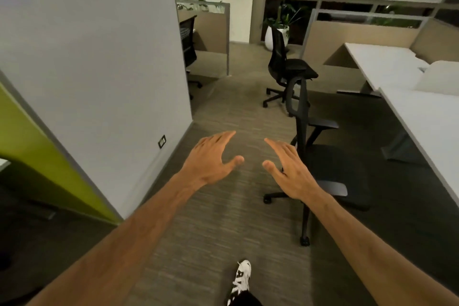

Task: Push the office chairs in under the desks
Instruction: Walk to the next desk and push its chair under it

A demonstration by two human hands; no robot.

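both my hands are out in front of me, spread flat and carrying nothing: my left hand (211, 159) hangs over bare carpet (218, 218), my right hand (289, 169) just short of the nearest office chair (323, 161). that chair stands on the carpet out in the aisle, its seat turned toward the long white desk (427, 126) at my right but well clear of the desk's near edge, nothing of it under the top. a second chair (285, 69) stands farther up the aisle, also out from the far desk (382, 62), near that desk's front corner. a third chair (188, 45) looks tucked in at the cubicle on the left, though i can only see part of it.

so i judge i'm in the approach, no chair in hand yet. next i'd need to step in behind the near chair's backrest (296, 97), take its top rim with both hands, and roll it straight toward the desk edge, minding the armrests against the top.
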